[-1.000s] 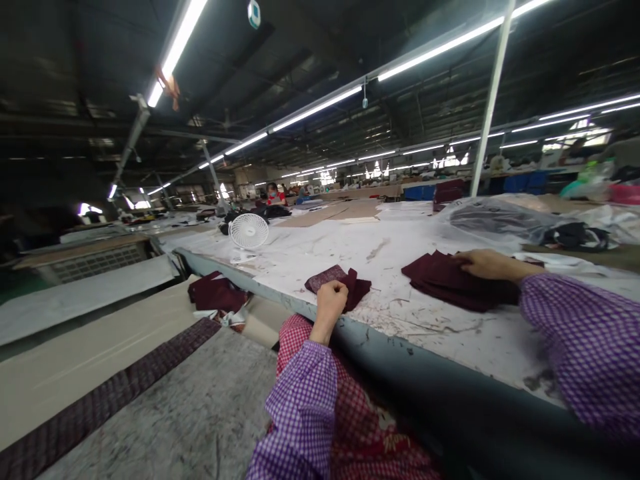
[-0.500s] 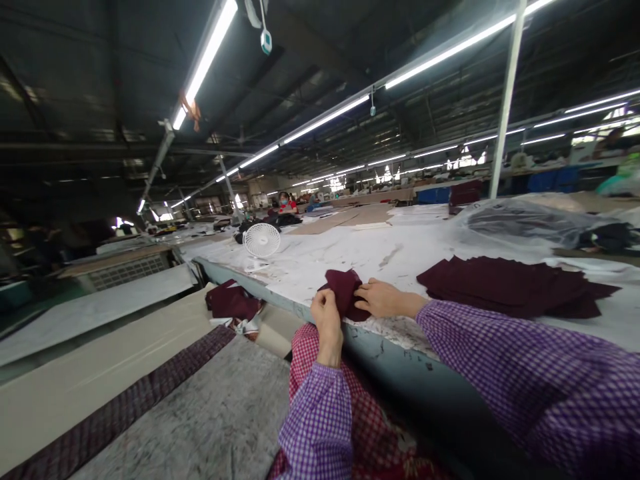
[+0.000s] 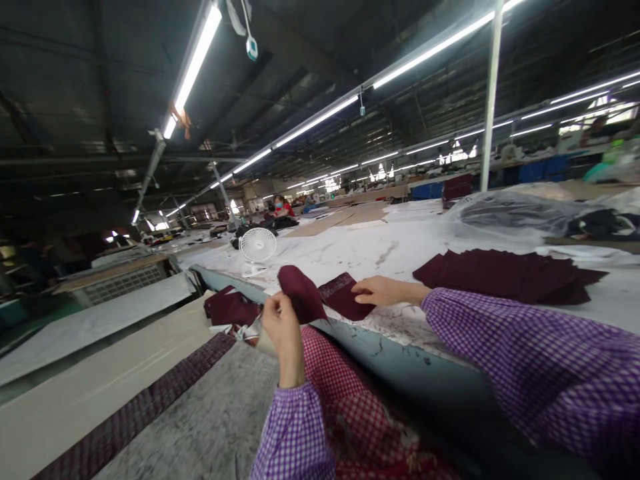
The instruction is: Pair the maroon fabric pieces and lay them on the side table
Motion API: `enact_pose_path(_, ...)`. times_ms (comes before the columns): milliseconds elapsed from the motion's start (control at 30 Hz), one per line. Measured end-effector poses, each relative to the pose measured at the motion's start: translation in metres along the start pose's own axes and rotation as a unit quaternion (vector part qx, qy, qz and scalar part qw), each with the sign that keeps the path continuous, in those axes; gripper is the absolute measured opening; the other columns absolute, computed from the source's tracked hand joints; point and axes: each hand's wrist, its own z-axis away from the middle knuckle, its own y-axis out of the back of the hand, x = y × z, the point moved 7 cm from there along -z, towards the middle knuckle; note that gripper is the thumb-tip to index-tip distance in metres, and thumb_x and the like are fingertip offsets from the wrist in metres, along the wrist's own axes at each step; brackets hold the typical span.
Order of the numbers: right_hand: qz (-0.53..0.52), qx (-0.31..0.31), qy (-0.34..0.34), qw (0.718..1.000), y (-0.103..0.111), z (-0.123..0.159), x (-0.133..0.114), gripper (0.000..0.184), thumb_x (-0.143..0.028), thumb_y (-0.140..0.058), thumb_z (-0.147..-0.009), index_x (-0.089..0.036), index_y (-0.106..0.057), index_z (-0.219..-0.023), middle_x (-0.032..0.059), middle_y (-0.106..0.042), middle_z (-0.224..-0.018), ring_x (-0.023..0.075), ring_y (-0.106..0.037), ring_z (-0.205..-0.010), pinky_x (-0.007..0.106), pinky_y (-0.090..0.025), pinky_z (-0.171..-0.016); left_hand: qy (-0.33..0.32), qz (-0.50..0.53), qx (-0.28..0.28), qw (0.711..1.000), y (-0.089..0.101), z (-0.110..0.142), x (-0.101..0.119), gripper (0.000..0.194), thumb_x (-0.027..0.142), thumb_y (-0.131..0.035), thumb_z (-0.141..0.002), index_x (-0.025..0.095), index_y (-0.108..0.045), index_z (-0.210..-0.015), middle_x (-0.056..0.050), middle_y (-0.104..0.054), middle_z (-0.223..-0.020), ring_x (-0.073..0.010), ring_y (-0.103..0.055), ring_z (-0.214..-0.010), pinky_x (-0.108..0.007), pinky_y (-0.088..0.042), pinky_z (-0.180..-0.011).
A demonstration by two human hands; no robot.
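My left hand (image 3: 283, 333) pinches a maroon fabric piece (image 3: 301, 293), lifted and curled up beside the table edge. My right hand (image 3: 386, 291) lies on the table with fingers stretched out, their tips on another maroon fabric piece (image 3: 350, 301). That lower piece lies flat and shows a speckled greyish patch along its upper left side. Right of it, a fanned stack of maroon fabric pieces (image 3: 505, 277) rests on the white-covered table (image 3: 400, 233). Lower on the left, a bundle of maroon fabric (image 3: 233, 307) sits by pale scraps.
A small white fan (image 3: 258, 245) stands near the table's left edge. Clear plastic sheeting (image 3: 515, 212) lies at the back right. Below the edge on my left are a strip of dark patterned fabric (image 3: 150, 393) and a grey surface (image 3: 200, 407). A person in red (image 3: 284, 208) is far off.
My right hand came from the stack to the small pieces near the edge. My left hand moved left, lifting a maroon piece away from the one under it.
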Motion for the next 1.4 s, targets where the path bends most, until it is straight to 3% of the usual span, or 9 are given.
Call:
enact_pose_path(167, -0.249, -0.015, -0.143, 0.958, 0.022, 0.041, 0.008, 0.041, -0.048, -0.041, -0.09, -0.011, -0.06, -0.093, 0.0126, -0.069, -0.081, 0.0162, -0.063, -0.062, 0.025, -0.044, -0.051, -0.016, -0.134, -0.109, 0.985, -0.044, 0.032, 0.032, 0.014, 0.024, -0.043, -0.079, 0.02, -0.054, -0.071, -0.001, -0.059, -0.065, -0.0168, -0.057, -0.065, -0.027, -0.041, -0.063)
enact_pose_path(333, -0.372, -0.074, -0.084, 0.922, 0.034, 0.086, -0.039, 0.062, -0.068, -0.038, -0.084, -0.012, -0.062, -0.078, 0.0115, -0.067, -0.073, 0.0147, -0.06, -0.058, 0.025, -0.045, -0.051, -0.058, -0.221, -0.082, 0.97, -0.043, 0.043, 0.053, 0.013, 0.021, -0.041, -0.08, 0.02, -0.053, -0.075, -0.005, -0.059, -0.07, -0.0211, -0.058, -0.073, -0.031, -0.041, -0.067)
enact_pose_path(433, -0.447, -0.208, -0.108, 0.863, 0.018, 0.102, -0.061, 0.082, -0.077, -0.018, -0.082, -0.011, -0.065, -0.093, 0.0157, -0.069, -0.084, 0.0198, -0.064, -0.068, 0.03, -0.05, -0.057, -0.149, -0.167, -0.058, 0.973, -0.033, 0.05, 0.081, 0.014, 0.019, -0.039, -0.082, 0.02, -0.052, -0.078, -0.005, -0.058, -0.075, -0.0194, -0.056, -0.073, -0.031, -0.042, -0.07)
enact_pose_path(533, -0.517, -0.19, -0.123, 0.826, 0.017, 0.098, -0.058, 0.088, -0.08, -0.009, -0.08, -0.013, -0.061, -0.104, 0.017, -0.068, -0.098, 0.0235, -0.066, -0.079, 0.035, -0.053, -0.061, -0.289, -0.073, -0.123, 0.947, -0.033, 0.072, 0.117, 0.014, 0.017, -0.038, -0.083, 0.019, -0.052, -0.081, -0.007, -0.06, -0.087, -0.0181, -0.056, -0.082, -0.03, -0.044, -0.075)
enact_pose_path(733, -0.415, -0.004, -0.147, 0.898, 0.034, 0.095, -0.014, 0.033, -0.04, -0.069, -0.069, -0.016, -0.06, -0.09, 0.0056, -0.065, -0.087, 0.0154, -0.059, -0.072, 0.023, -0.046, -0.055, -0.347, -0.003, -0.415, 0.841, -0.063, 0.121, 0.133, 0.019, 0.022, -0.044, -0.086, 0.02, -0.059, -0.075, -0.007, -0.066, -0.091, -0.019, -0.058, -0.087, -0.032, -0.046, -0.083)
enact_pose_path(933, -0.395, -0.013, -0.197, 0.897, 0.022, 0.121, 0.009, 0.041, -0.03, -0.071, -0.064, -0.017, -0.058, -0.1, 0.0067, -0.063, -0.096, 0.0157, -0.057, -0.077, 0.02, -0.039, -0.05, -0.212, -0.027, -0.33, 0.919, -0.097, 0.086, 0.092, 0.027, 0.031, -0.043, -0.091, 0.017, -0.066, -0.093, -0.007, -0.067, -0.097, -0.0201, -0.058, -0.094, -0.031, -0.043, -0.086)
enact_pose_path(1133, -0.384, 0.014, -0.224, 0.896, 0.012, 0.13, 0.032, 0.044, -0.031, -0.072, -0.061, -0.016, -0.057, -0.101, 0.0057, -0.064, -0.09, 0.0154, -0.059, -0.072, 0.02, -0.04, -0.048, -0.127, -0.108, -0.441, 0.882, -0.164, 0.097, 0.072, 0.025, 0.032, -0.051, -0.087, 0.021, -0.072, -0.092, -0.003, -0.072, -0.09, -0.018, -0.063, -0.087, -0.026, -0.045, -0.078)
enact_pose_path(1267, -0.244, 0.043, -0.263, 0.933, 0.022, 0.136, 0.061, 0.041, -0.034, -0.068, -0.067, -0.015, -0.059, -0.102, 0.0054, -0.065, -0.077, 0.0182, -0.061, -0.063, 0.025, -0.044, -0.048, -0.202, -0.161, -0.429, 0.866, -0.182, 0.112, 0.082, 0.021, 0.023, -0.057, -0.083, 0.024, -0.072, -0.098, -0.002, -0.069, -0.099, -0.0192, -0.06, -0.097, -0.027, -0.044, -0.084)
enact_pose_path(1400, -0.075, 0.083, -0.161, 0.981, 0.037, 0.134, 0.073, 0.023, -0.033, -0.051, -0.081, -0.016, -0.064, -0.088, 0.0042, -0.065, -0.069, 0.0169, -0.061, -0.061, 0.026, -0.045, -0.054, -0.265, -0.204, -0.444, 0.832, -0.191, 0.126, 0.079, 0.024, 0.022, -0.054, -0.086, 0.028, -0.072, -0.1, -0.003, -0.065, -0.096, -0.0195, -0.057, -0.097, -0.028, -0.044, -0.082)
